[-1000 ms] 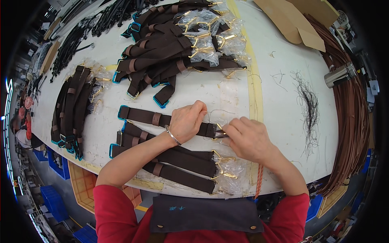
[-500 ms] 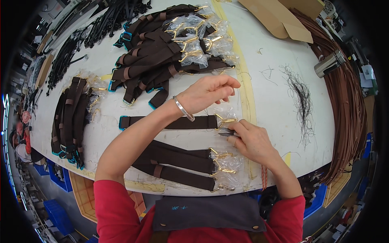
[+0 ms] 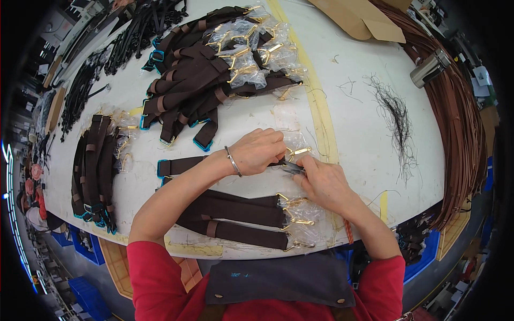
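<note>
Grip of left hand [image 3: 261,151] pinching brown strap [image 3: 182,165]; right hand [image 3: 323,182] pinching small cutter [image 3: 293,168].

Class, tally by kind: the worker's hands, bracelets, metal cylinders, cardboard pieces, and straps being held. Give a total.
Hands: 2 (left hand, right hand)
Bracelet: 1
Metal cylinder: 1
Cardboard piece: 1
Held brown strap: 1
Total: 6

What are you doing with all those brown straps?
A person sits at a white table working on one brown strap. The left hand presses down on its end near a gold clasp, while the right hand holds a small dark tool against it. More straps lie in a pile farther back.
</note>
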The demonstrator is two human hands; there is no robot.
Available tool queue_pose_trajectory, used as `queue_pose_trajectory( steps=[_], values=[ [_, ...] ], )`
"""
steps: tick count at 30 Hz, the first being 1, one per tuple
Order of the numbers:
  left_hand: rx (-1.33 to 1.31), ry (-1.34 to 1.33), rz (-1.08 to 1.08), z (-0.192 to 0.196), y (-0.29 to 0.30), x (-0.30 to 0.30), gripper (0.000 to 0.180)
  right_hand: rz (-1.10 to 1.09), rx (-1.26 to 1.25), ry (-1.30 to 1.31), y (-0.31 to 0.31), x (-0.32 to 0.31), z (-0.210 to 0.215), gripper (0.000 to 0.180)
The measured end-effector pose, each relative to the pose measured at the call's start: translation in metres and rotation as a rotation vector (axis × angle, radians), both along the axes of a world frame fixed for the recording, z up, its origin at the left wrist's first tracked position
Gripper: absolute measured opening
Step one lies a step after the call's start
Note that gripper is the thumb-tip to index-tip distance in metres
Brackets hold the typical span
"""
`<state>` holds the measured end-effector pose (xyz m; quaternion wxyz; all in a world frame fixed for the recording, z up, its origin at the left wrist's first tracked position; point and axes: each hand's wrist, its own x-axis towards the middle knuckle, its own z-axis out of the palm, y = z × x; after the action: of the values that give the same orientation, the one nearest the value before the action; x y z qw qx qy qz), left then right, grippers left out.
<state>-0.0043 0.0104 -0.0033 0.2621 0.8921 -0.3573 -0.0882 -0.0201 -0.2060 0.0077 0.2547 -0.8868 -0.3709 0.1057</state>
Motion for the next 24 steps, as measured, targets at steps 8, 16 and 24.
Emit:
queue_pose_trajectory(
  steps=[8, 16, 24],
  values=[
    [-0.078, -0.02, 0.01, -0.008, -0.005, -0.007, 0.015, 0.004, -0.023, -0.071, 0.008, -0.002, -0.009, 0.024],
    [-0.286, 0.378, 0.192, 0.0, -0.005, -0.001, 0.015, 0.027, -0.073, -0.148, 0.009, 0.001, -0.008, 0.021],
    [-0.307, 0.481, 0.233, 0.008, -0.009, 0.001, 0.017, 0.028, -0.028, -0.114, 0.008, 0.004, -0.007, 0.019]
  ],
)
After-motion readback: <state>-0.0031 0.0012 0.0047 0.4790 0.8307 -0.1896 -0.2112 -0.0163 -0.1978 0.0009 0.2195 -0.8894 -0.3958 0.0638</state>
